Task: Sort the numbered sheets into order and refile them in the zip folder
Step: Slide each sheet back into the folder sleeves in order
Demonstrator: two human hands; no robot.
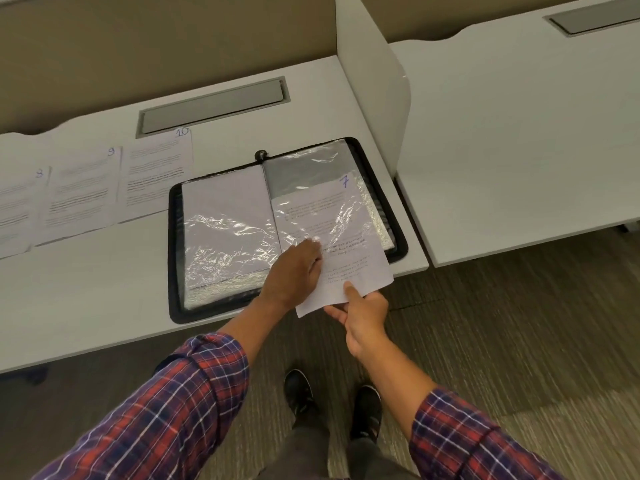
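Observation:
A black zip folder (175, 244) lies open on the white desk, its clear plastic sleeves showing. Sheet 7 (349, 268) sits partway inside the right-hand sleeve (311, 174), with its lower end sticking out over the desk edge. My right hand (363, 313) pinches that lower end, thumb on top. My left hand (298, 271) rests on the sleeve's lower edge beside the sheet; whether its fingers hold the plastic is hidden. Sheets 8 (14, 209), 9 (83, 192) and 10 (156, 168) lie in a row on the desk to the folder's left.
A grey cable hatch (211, 105) is set into the desk (86, 299) behind the sheets. A white divider panel (374, 74) stands right of the folder, with a second desk (519, 133) beyond it. Carpet and my shoes (332, 400) are below the desk edge.

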